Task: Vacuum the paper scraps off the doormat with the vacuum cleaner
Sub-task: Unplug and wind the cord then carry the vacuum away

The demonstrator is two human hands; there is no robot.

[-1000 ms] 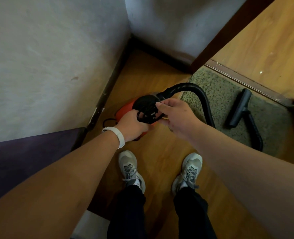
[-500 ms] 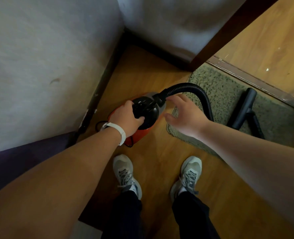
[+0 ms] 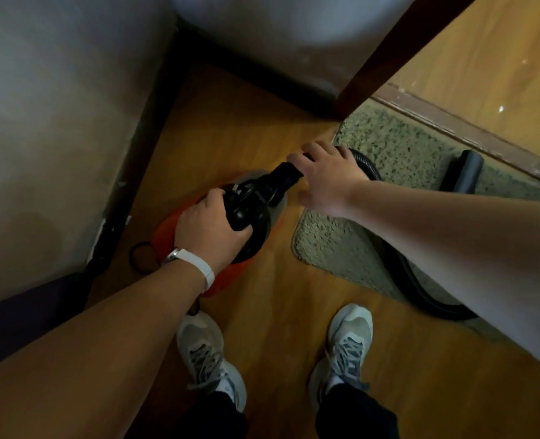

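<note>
A small red vacuum cleaner with a black top sits on the wooden floor in the corner. My left hand grips its black top from the left. My right hand lies with spread fingers over the spot where the black hose joins the body; its thumb stays apart. The hose runs under my right forearm and across the greenish doormat. The black floor nozzle lies on the mat's far side. I can make out no paper scraps on the mat.
Pale walls with dark skirting close in on the left and ahead. A brown door frame and a threshold strip border the mat. A cord loop lies left of the vacuum. My shoes stand just behind it.
My right hand has left the vacuum's top and moved forward onto the hose joint. My left hand has shifted from the red side up onto the black top.
</note>
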